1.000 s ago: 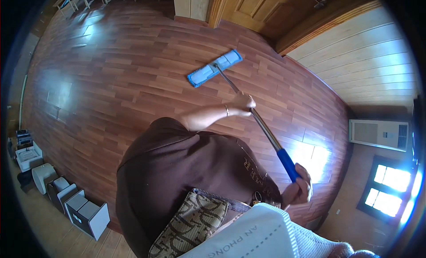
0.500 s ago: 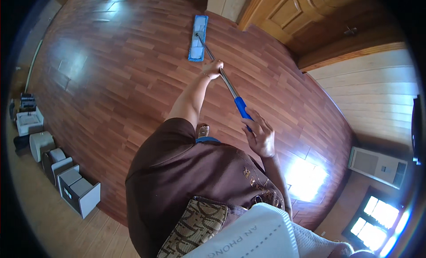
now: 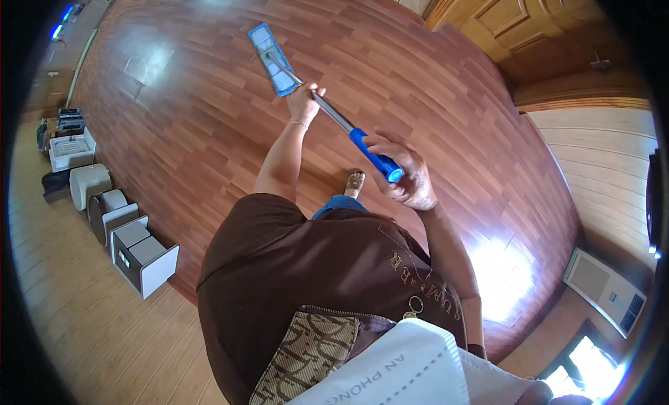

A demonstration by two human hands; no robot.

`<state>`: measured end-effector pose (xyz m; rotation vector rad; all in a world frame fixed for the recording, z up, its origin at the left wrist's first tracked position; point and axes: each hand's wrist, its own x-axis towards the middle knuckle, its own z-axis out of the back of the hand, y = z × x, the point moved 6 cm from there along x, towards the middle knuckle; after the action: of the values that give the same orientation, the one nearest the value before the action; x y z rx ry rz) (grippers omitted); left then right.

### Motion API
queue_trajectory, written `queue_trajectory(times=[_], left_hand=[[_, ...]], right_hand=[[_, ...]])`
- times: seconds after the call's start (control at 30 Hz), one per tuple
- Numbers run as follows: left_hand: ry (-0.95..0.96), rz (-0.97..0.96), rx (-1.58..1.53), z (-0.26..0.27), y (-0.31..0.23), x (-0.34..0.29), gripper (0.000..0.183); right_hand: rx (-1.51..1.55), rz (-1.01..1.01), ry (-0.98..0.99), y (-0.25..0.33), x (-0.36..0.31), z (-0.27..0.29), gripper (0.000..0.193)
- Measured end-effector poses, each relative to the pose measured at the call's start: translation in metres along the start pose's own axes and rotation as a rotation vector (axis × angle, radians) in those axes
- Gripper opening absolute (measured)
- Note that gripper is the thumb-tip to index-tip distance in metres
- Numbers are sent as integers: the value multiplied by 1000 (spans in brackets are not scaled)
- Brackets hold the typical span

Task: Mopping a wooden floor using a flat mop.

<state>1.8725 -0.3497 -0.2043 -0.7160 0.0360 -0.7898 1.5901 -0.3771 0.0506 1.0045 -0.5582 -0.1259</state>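
Note:
A flat mop with a blue-edged, pale rectangular head (image 3: 274, 60) rests on the wooden floor ahead of me. Its metal pole (image 3: 336, 113) slants back toward me and ends in a blue grip (image 3: 364, 144). My left hand (image 3: 304, 103) is closed round the pole a short way above the mop head. At the near end, my right hand (image 3: 410, 173) curls round the blue grip, with fingers over the top and the thumb below. The round blue end cap shows beside the palm.
My sandalled foot (image 3: 355, 182) is on the floor below the pole. Along the left wall stand a white box-like unit (image 3: 144, 255), a white round bin (image 3: 89, 185) and other items. A wooden door (image 3: 512, 18) is at the far right; a white appliance (image 3: 605, 291) stands lower right.
The mop head has swung left and tilted, and the pole slants more. My right hand's fingers, looser before, now wrap the grip's end. The whole view has shifted, and my foot appears farther forward.

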Motion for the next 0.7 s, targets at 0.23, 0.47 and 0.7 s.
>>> queue_trajectory(times=[0.23, 0.47, 0.7], left_hand=[[-134, -12, 77, 44, 45, -79, 33], [-99, -170, 68, 60, 17, -159, 37], [160, -322, -31, 58, -50, -245, 32]], right_hand=[[278, -173, 145, 6, -19, -33, 23], [262, -351, 133, 58, -92, -31, 19], [134, -413, -139, 156, -209, -23, 18]])
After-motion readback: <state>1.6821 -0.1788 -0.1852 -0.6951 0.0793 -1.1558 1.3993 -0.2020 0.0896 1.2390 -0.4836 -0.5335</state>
